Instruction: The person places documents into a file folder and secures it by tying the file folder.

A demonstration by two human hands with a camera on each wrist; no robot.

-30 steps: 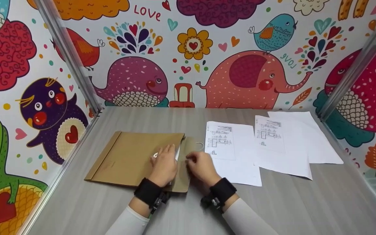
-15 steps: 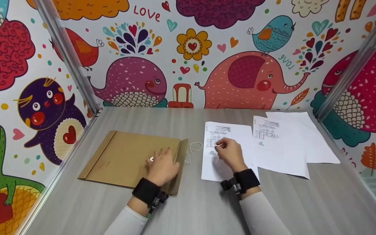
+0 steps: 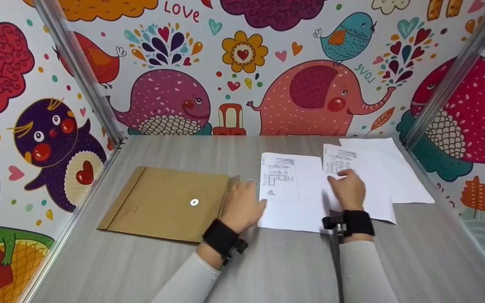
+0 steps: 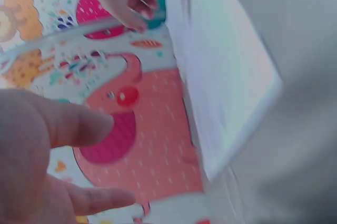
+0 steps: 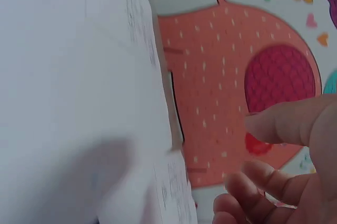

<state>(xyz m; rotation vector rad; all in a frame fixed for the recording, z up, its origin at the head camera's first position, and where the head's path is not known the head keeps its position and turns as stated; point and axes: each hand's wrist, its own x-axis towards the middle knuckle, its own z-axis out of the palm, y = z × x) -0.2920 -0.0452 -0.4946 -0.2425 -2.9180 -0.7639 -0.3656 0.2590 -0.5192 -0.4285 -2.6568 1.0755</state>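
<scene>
A brown envelope (image 3: 162, 204) with a white round fastener (image 3: 194, 202) lies flat at the left of the grey table (image 3: 267, 269). My left hand (image 3: 246, 202) hovers at the envelope's right flap edge, beside the left edge of a printed sheet (image 3: 293, 193). In the left wrist view its fingers (image 4: 79, 126) are spread straight and hold nothing, with the sheet (image 4: 226, 71) beyond them. My right hand (image 3: 347, 187) rests on a second printed sheet (image 3: 343, 162) further right. The right wrist view shows that hand (image 5: 247, 155) loosely curled over white paper (image 5: 79, 76), gripping nothing.
A third, blank sheet (image 3: 394, 168) lies partly under the second one at the back right. Cartoon-patterned walls (image 3: 242, 63) close the table in at the back and on both sides, with metal corner posts (image 3: 78, 75).
My right hand moved right from the first printed sheet onto the second. My left hand slid right off the envelope's face to its flap edge, uncovering the white fastener.
</scene>
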